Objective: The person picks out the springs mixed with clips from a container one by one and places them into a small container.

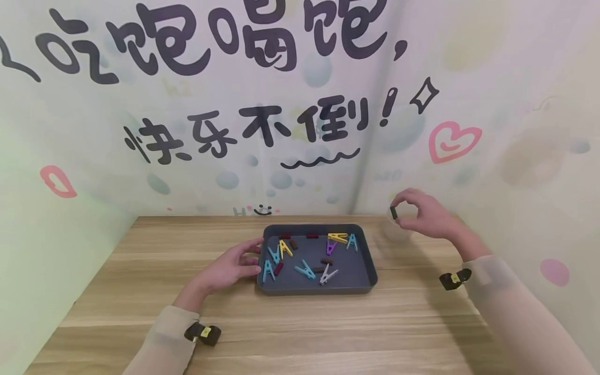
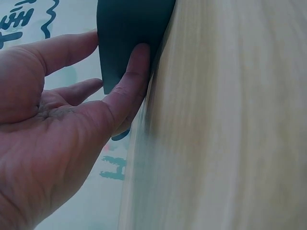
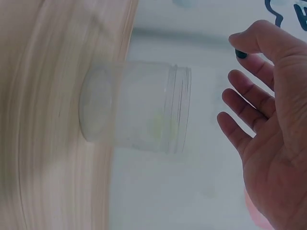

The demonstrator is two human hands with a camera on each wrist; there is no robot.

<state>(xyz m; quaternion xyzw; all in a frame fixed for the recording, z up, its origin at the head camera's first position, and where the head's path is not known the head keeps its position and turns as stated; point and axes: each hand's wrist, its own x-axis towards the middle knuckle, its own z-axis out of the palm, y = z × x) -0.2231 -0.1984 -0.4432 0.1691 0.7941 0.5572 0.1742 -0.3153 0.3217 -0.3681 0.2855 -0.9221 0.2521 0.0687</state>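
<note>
My right hand (image 1: 426,214) pinches a small dark green ribbed piece (image 1: 394,212) between thumb and index finger. The other fingers are spread loosely in the right wrist view. The hand is over a clear, lidless jar (image 3: 144,108) standing on the table, and the piece is above its mouth. My left hand (image 1: 230,266) touches the left wall of a dark grey tray (image 1: 319,291) with extended fingers. In the tray lie blue clothespins (image 1: 305,269), yellow ones (image 1: 337,238), a purple one (image 1: 330,247), a grey one (image 1: 328,274) and several small dark red or brown ribbed pieces (image 1: 326,261).
The wood-grain table (image 1: 300,333) runs back to a white printed curtain (image 1: 211,187) with lettering and hearts. The jar stands near the table's back right, to the right of the tray. A black band device (image 1: 203,333) is on each wrist.
</note>
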